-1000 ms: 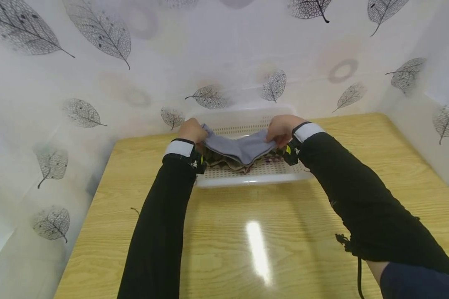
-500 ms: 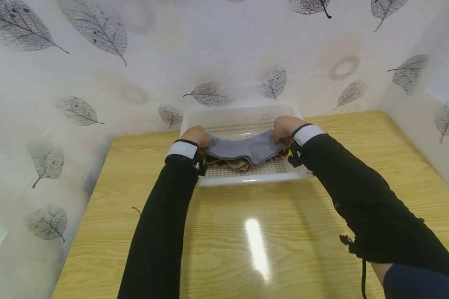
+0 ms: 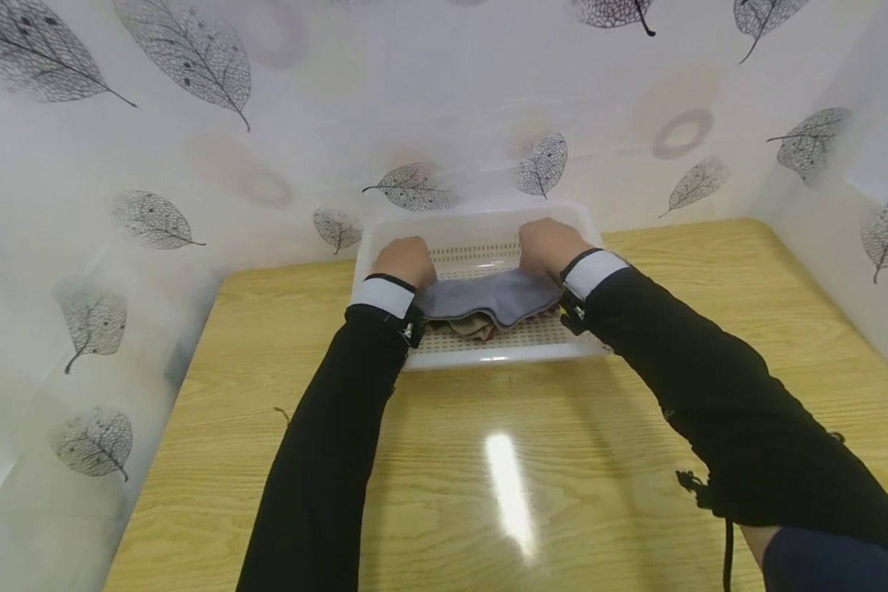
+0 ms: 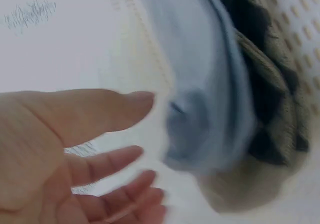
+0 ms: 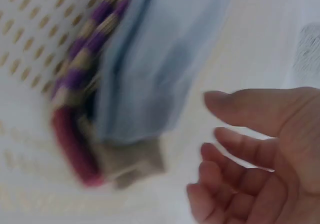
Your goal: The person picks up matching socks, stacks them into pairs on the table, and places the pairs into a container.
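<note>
A grey-blue sock (image 3: 492, 298) lies across a pile of patterned socks in a white perforated plastic basket (image 3: 499, 355). In the left wrist view, my left hand (image 4: 85, 144) is beside one end of the sock (image 4: 200, 69), thumb and fingers apart and holding nothing. My right hand (image 5: 265, 154) sits just off the other end of the sock (image 5: 150, 69), its fingers loosely bent with nothing between them. Under it show a dark-checked sock (image 4: 270, 99) and a purple-striped one with a red end (image 5: 75, 149). From the head view, my fingers are hidden behind the hands.
The basket stands at the back of a wood-grain table (image 3: 437, 460), close to a leaf-patterned wall (image 3: 459, 99). Side walls rise at left and right. A dark cord (image 3: 727, 555) hangs by my right arm.
Both hands held the grey-blue sock's ends and lowered it onto the pile, spreading it flatter. Now they have let go and moved slightly inward and up.
</note>
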The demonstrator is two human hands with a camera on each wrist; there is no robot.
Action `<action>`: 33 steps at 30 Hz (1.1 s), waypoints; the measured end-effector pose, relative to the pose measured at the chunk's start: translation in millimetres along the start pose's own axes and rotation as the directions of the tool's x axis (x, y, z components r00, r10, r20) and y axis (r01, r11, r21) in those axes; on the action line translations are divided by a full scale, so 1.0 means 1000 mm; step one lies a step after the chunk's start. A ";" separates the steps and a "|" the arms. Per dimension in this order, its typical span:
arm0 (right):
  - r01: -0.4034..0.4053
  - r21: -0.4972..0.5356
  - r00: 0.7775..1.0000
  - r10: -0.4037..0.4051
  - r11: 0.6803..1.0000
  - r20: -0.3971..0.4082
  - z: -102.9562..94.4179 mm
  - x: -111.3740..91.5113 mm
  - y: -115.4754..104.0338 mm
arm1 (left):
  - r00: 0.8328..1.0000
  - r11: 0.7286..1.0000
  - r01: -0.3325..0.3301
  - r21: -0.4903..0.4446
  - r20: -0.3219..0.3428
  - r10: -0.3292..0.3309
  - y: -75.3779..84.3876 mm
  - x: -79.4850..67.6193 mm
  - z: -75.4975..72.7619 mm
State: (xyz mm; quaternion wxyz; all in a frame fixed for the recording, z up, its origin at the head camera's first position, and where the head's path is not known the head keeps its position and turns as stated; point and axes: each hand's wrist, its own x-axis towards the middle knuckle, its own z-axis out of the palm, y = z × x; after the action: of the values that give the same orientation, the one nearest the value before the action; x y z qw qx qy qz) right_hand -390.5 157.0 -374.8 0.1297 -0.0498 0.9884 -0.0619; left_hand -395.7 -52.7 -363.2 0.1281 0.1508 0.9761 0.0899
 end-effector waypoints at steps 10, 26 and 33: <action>0.097 0.086 0.957 -0.117 0.992 0.266 0.020 0.006 -0.014 | 0.870 0.978 -0.208 -0.024 0.452 0.196 0.013 0.025 0.022; 0.085 0.036 0.938 -0.092 0.996 0.333 0.040 0.014 -0.001 | 0.703 0.968 -0.128 -0.213 0.669 0.241 0.015 0.028 0.022; 0.099 0.091 0.916 -0.126 0.991 0.381 0.039 0.019 -0.001 | 0.641 0.959 -0.189 -0.210 0.714 0.282 0.012 0.034 0.027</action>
State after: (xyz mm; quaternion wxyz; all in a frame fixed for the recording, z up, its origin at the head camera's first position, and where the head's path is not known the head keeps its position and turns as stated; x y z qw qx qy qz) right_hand -398.4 150.0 -416.9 0.3194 -0.1131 0.9363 -0.0926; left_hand -416.6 -27.2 -394.2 0.5065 0.2924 0.8058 0.0936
